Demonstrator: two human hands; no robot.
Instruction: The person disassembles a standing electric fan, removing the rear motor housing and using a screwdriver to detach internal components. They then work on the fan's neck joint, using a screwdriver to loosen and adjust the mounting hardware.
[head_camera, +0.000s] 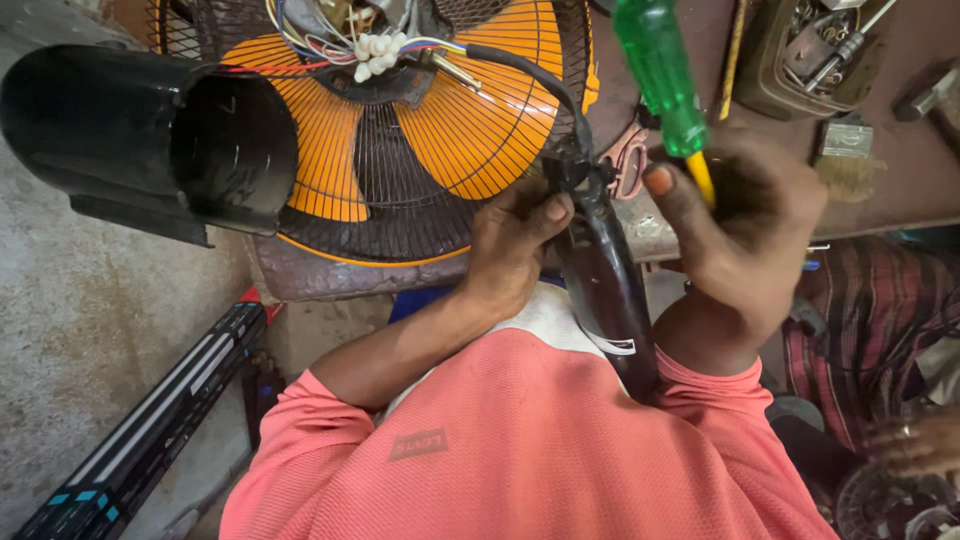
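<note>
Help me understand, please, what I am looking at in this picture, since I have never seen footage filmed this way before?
There is no machine here: a camera worn on a person's head looks down over their coral shirt at their own two bare hands. The left hand grips the top of a black fan stand, a neck piece that runs down toward the chest. The right hand holds a screwdriver with a green handle and yellow shaft, pointed down toward the same piece. Ahead lies a fan with orange blades behind a black wire grille; loose coloured wires show at its hub. On the left is a black motor cover, open at one end. On the brown workbench sit a brush and an open metal box of parts. Another person in checked cloth sits at the right edge.
</note>
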